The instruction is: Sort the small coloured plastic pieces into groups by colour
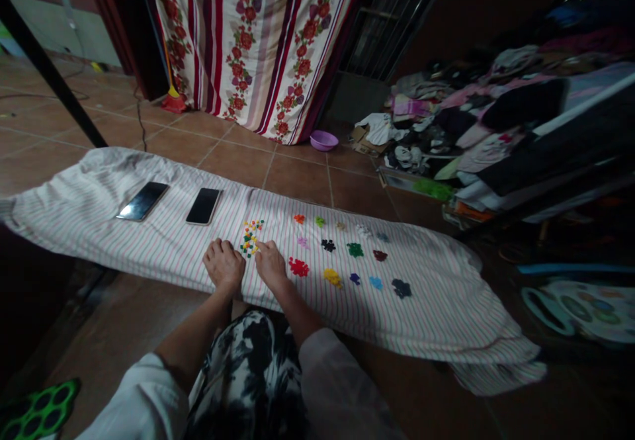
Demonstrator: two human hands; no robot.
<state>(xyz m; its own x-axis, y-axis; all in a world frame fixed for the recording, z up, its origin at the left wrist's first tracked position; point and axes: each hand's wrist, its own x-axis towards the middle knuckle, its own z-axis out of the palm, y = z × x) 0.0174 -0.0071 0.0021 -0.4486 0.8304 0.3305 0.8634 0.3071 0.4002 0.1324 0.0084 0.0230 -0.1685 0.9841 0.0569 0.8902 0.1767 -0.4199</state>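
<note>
A mixed group of small colored pieces (251, 236), yellow, green, orange and red, lies on a striped cloth (163, 251). My right hand (272, 266) is at the right side of this group, its index finger stretched out to the pieces. Whether a fingertip presses on a single piece is too small to tell. Just left of the group, my left hand (224, 265) rests on the cloth, fingers loosely bent and nothing visible in them. Nearest my right hand on the other side is a red pile (298, 267), with a pink pile (303, 242) behind it.
Several single-color piles spread rightward, among them a yellow pile (333, 278), a green pile (355, 250) and a dark grey pile (401, 288). Two phones, a left one (143, 201) and a right one (203, 206), lie leftward. Beyond are a purple basin (324, 140) and heaped clothes (461, 116).
</note>
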